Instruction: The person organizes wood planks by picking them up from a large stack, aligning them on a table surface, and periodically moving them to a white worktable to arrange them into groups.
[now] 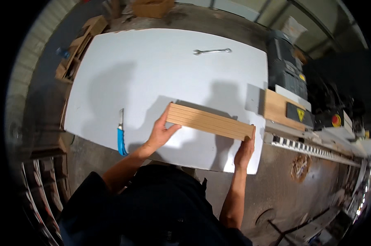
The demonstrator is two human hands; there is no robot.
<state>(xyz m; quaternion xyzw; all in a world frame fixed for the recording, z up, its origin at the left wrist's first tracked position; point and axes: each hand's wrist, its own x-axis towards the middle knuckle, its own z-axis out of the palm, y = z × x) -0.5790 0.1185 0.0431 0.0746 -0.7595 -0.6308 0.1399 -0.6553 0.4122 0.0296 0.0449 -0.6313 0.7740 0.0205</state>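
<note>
A stack of light-brown wooden strips (210,121) is held level above the near half of a white tabletop (165,61). My left hand (160,132) grips its left end, with the thumb along the near edge. At the right end, my right hand (245,149) closes around the strips; part of its fingers is hidden behind the wood. A blue-handled tool with a narrow metal blade (121,137) lies on the table to the left of my left hand. Farther back rests a silver combination wrench (212,51).
A machine with a toothed black-and-white track (308,152) and a red button on yellow (336,120) stands along the right side. Wood scraps (301,168) lie on the floor below it. Shelving (46,184) is at lower left; a cardboard box (153,8) sits beyond the table.
</note>
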